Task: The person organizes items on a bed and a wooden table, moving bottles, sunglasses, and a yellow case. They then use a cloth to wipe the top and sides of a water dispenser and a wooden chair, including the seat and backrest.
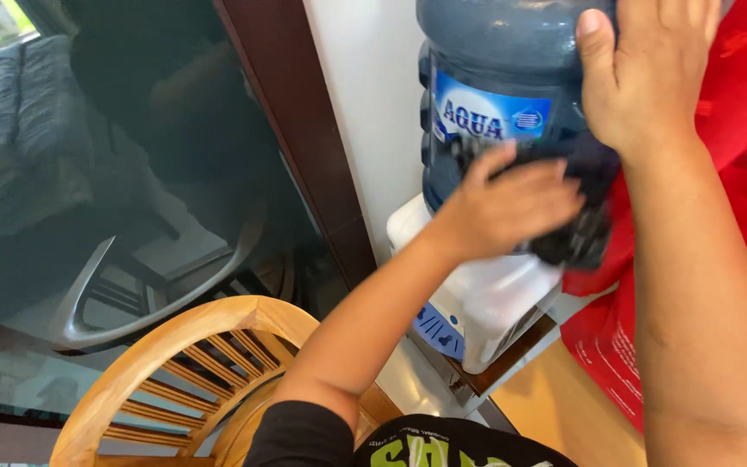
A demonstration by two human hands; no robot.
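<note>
A large blue water bottle (494,78) stands upside down on a white dispenser (494,303). My left hand (512,203) presses a dark cloth (585,216) against the bottle's lower part, fingers closed over the cloth. My right hand (646,73) lies flat on the bottle's upper right side, fingers spread, steadying it. The bottle's neck is hidden behind my left hand and the cloth.
A red bag (737,216) hangs close on the right of the dispenser. A wooden chair back (175,346) curves at the lower left. Dark glass (131,173) in a brown frame (304,147) fills the left, beside a white wall strip (365,104).
</note>
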